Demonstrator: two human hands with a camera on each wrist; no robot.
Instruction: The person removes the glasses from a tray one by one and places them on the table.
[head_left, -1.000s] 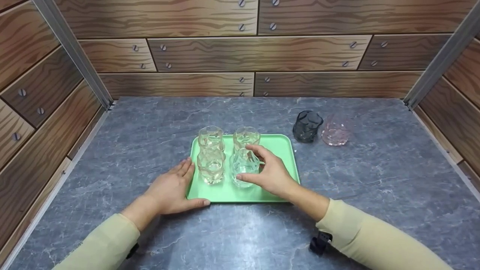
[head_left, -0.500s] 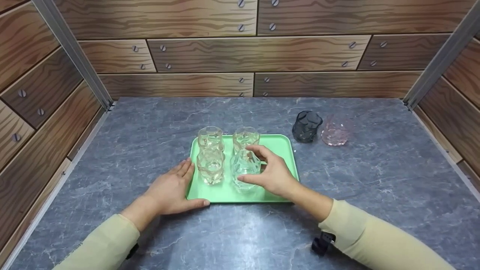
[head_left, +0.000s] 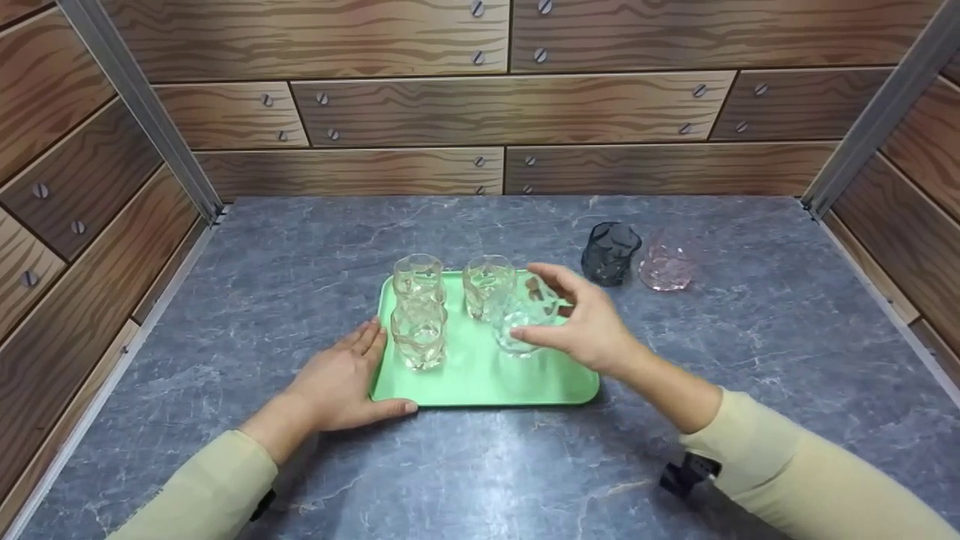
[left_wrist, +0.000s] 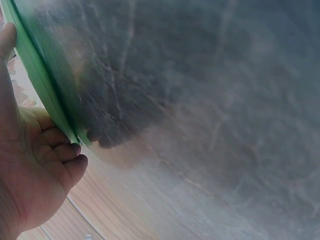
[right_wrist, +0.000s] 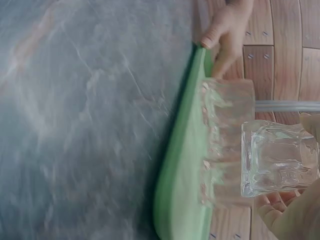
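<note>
My right hand (head_left: 596,326) grips a pale bluish glass (head_left: 521,324) between thumb and fingers. In the right wrist view this tumbler (right_wrist: 280,159) is raised above the tray's surface, apart from the other glasses. Three clear glasses stand upright on the light green tray (head_left: 487,382): one at the back left (head_left: 418,274), one at the front left (head_left: 418,337) and one at the back right (head_left: 484,281). At the tray's left front corner rests my left hand (head_left: 337,382), fingers along the side and thumb along the front edge. The left wrist view shows that hand (left_wrist: 35,165) touching the tray rim (left_wrist: 42,80).
Beyond the tray's right back corner, a dark grey glass (head_left: 611,255) and a pink glass (head_left: 667,264) stand close together on the grey marbled table (head_left: 315,232). Wood-patterned walls (head_left: 405,112) enclose the table at the back and both sides.
My right hand has raised the bluish glass from the tray's front right and carried it rightward and back. The left hand stays at the tray's edge.
</note>
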